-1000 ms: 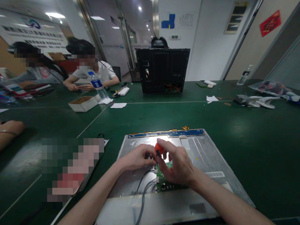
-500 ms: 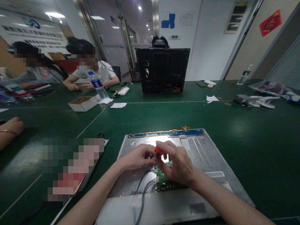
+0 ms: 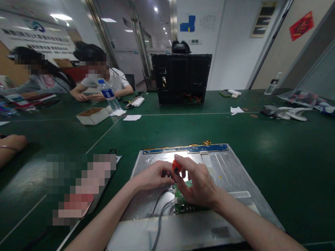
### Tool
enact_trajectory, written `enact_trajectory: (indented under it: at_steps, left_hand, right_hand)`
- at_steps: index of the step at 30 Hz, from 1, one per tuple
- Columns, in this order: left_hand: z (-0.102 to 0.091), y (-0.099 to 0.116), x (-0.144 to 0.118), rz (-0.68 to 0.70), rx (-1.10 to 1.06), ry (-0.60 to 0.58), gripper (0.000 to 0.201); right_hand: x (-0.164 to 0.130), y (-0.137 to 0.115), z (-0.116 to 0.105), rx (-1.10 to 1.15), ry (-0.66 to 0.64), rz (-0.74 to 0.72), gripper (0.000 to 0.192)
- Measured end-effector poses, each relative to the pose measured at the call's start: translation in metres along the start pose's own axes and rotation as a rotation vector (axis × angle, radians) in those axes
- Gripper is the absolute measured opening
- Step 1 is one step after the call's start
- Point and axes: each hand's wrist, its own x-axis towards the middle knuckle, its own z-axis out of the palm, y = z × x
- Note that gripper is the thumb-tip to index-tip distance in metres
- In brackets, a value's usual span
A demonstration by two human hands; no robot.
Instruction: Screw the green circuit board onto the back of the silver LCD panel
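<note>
Both forearms reach forward and converge, the left hand (image 3: 151,176) loosely curled, the right hand (image 3: 197,184) pinching with curled fingers.

Screwdriver (image 3: 177,168): only the orange handle shows; shaft and tip are hidden behind the right hand (image 3: 196,184).
Circuit board (image 3: 183,204): upper part is covered by the right hand.
Left hand (image 3: 153,176): fingertips are hidden behind the handle; what they pinch cannot be told.
Display panel (image 3: 225,174): near edge is cut off by the frame's bottom.
Grey cables (image 3: 158,216): they run out of view at the bottom.
Bench (image 3: 274,146): a pixelated patch at left hides what lies there.
</note>
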Motion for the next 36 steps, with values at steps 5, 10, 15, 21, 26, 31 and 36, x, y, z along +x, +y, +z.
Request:
enact_trajectory:
  at_steps: [5,10,15,21,26,31,36]
  left_hand:
    - [0.0002,-0.0008,-0.0002,-0.038,0.016,0.015,0.012]
    - [-0.0008,-0.0012,-0.0003,0.002,0.008,-0.008,0.02]
    - [0.0003,-0.003,-0.0005,-0.012,-0.005,-0.015,0.022]
    - [0.0007,-0.0009,-0.0002,-0.02,-0.011,0.004,0.021]
    - [-0.0005,0.001,-0.0001,-0.034,0.021,-0.003,0.02]
    - [-0.0011,0.0026,-0.0005,-0.013,0.033,0.011,0.014]
    - [-0.0006,0.0027,-0.0002,-0.003,0.01,-0.014,0.019]
  right_hand:
    - [0.0007,0.0006,0.0006,0.013,0.01,-0.005,0.058]
    - [0.0027,-0.0002,-0.0004,-0.001,0.017,-0.007,0.055]
    - [0.0032,-0.0005,-0.0006,-0.006,0.023,-0.009,0.053]
    - [0.0022,0.0,0.0001,0.002,0.027,-0.013,0.055]
    - [0.0008,-0.0002,0.0007,-0.007,-0.004,-0.002,0.058]
    - [0.0015,-0.001,0.0007,-0.021,-0.006,-0.011,0.057]
    - [0.003,-0.0022,-0.0006,-0.032,-0.022,-0.006,0.055]
